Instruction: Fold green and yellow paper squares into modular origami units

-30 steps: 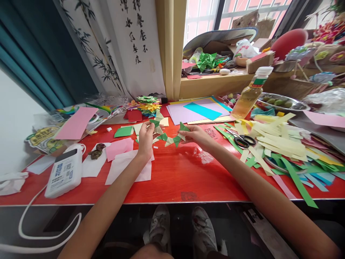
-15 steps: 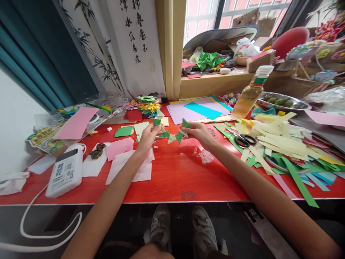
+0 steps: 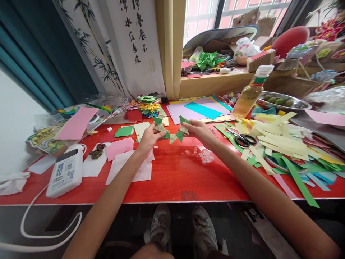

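Above the middle of the red table [image 3: 167,187], a folded-paper chain [image 3: 173,139] of green and cream triangles dips between my hands. My left hand [image 3: 150,138] pinches one side, thumb to fingers; my right hand [image 3: 198,132] pinches the other likewise. It should be feather-light — springy at the creases, easily crushed — so I'd hold the flat triangle faces. The hanging scroll [image 3: 141,77] shows 水 and 不; the bottle's [image 3: 246,99] label is too small to read.

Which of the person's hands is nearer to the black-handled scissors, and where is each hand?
Right. The right hand is to the left of the scissors; the left hand is farther left, gripping another part of the same folded-paper chain.
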`<state>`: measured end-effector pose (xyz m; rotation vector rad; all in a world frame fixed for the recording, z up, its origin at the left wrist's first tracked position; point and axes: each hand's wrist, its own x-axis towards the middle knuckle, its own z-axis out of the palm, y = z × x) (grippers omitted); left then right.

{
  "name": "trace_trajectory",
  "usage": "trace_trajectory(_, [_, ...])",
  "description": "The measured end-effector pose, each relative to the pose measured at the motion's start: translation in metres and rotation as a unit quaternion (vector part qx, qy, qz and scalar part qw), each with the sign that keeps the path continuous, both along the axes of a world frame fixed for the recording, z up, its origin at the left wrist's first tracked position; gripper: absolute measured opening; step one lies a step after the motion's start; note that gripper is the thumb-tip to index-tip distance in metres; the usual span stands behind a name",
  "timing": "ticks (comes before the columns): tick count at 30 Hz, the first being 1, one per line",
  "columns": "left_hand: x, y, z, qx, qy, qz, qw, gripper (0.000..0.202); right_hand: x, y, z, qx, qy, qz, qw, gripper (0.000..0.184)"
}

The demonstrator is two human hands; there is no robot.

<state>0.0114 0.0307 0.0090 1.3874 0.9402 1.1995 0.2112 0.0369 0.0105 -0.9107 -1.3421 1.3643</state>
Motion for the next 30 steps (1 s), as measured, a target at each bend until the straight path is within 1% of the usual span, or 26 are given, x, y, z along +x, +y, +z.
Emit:
trace_trajectory(3, [0.0, 0.001, -0.001, 0.019, -0.022, 0.034, 0.999, 0.036, 0.001, 0.002, 0.0, -0.018, 0.013, -0.008, 1.0, 0.034])
trace_trajectory(5, [0.0, 0.002, -0.002, 0.037, -0.042, 0.055, 0.997, 0.035, 0.002, 0.001, -0.001, -0.031, 0.003, 0.001, 1.0, 0.04])
trace_trajectory(7, [0.0, 0.002, -0.002, 0.052, -0.06, 0.07, 0.994, 0.034, 0.0, -0.001, -0.002, -0.041, -0.025, 0.049, 0.998, 0.042])
trace_trajectory(10, [0.003, 0.001, -0.004, 0.058, -0.085, 0.077, 0.992, 0.03, -0.006, -0.009, -0.003, -0.043, -0.056, 0.157, 0.985, 0.038])
trace_trajectory(11, [0.005, -0.001, -0.004, 0.056, -0.093, 0.075, 0.991, 0.029, -0.009, -0.012, -0.004, -0.04, -0.058, 0.183, 0.981, 0.036])
trace_trajectory(13, [0.009, -0.003, -0.005, 0.048, -0.105, 0.071, 0.991, 0.026, -0.016, -0.017, -0.006, -0.028, -0.053, 0.207, 0.977, 0.034])
trace_trajectory(15, [0.013, -0.006, -0.006, 0.041, -0.117, 0.067, 0.99, 0.024, -0.022, -0.02, -0.01, -0.013, -0.034, 0.19, 0.981, 0.034])
trace_trajectory(20, [0.021, -0.012, -0.007, 0.03, -0.145, 0.044, 0.988, 0.016, -0.034, -0.023, -0.02, -0.004, 0.033, 0.07, 0.997, 0.028])
trace_trajectory(23, [0.024, -0.014, -0.008, 0.029, -0.13, 0.041, 0.99, 0.018, -0.036, -0.023, -0.021, -0.01, 0.043, 0.022, 0.999, 0.028])
trace_trajectory(26, [0.027, -0.015, -0.009, 0.033, -0.083, 0.056, 0.994, 0.025, -0.033, -0.022, -0.018, 0.002, 0.056, 0.015, 0.998, 0.029])
trace_trajectory(30, [0.025, -0.014, -0.008, 0.062, 0.004, 0.087, 0.994, 0.031, -0.025, -0.018, -0.016, 0.02, 0.049, 0.044, 0.998, 0.029])
